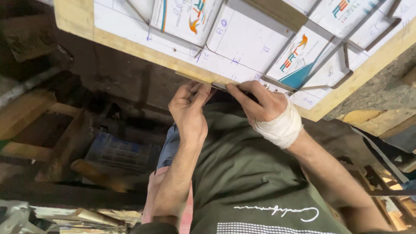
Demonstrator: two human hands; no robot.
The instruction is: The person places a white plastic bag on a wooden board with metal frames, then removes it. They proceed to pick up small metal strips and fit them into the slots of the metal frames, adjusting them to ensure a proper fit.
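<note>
Both forearms are bare. The right hand (260, 102) has a thick white cloth bandage wrapped around its wrist; the left hand (188, 110) wears nothing. The person wears an olive-green shirt with a white cursive line and a band of small white dots across it, over pink and blue-grey cloth

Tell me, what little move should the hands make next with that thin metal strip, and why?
Probably press the metal strip flat down. Both the left hand and right hand pinch it at the wooden board edge, where other strips already sit.
</note>
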